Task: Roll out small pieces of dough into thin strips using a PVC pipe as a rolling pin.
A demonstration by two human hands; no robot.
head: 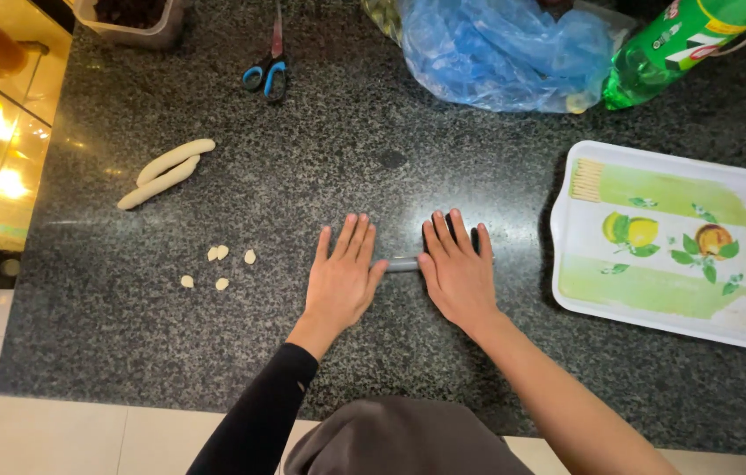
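On the speckled dark granite countertop (302,158) we press both palms flat, fingers spread, on a slim grey cylinder (402,264), left hand (342,277) and right hand (458,273) side by side over it, wrists low. We judge this a rolling stroke under way, the next push needing even pressure (two pale dough ropes (166,173) lie at ten o'clock).
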